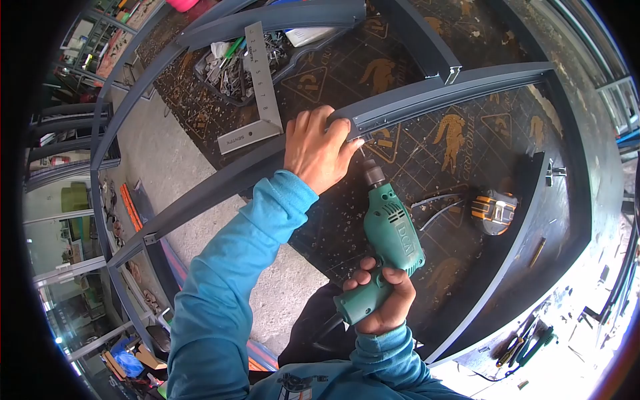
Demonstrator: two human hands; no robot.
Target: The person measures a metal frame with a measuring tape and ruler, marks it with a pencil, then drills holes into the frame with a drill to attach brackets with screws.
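My right hand (387, 297) is wrapped round the handle of a green power drill (393, 230) marked DCA. The drill's chuck (374, 175) points away from me, its thin bit reaching up to the dark grey metal frame bar (427, 100). My left hand (319, 147) grips that bar from above, fingers curled over it and thumb close beside the bit. Just left of this hand, a metal try square (261, 87) with printed numbers leans across the frame.
A tray (293, 59) of small metal parts stands beyond the square. On the dark board, a tape measure (493, 212) lies right of the drill, near a grey frame piece (497, 267). Pliers and other hand tools (527, 343) lie at lower right. Concrete floor (200, 153) shows at left.
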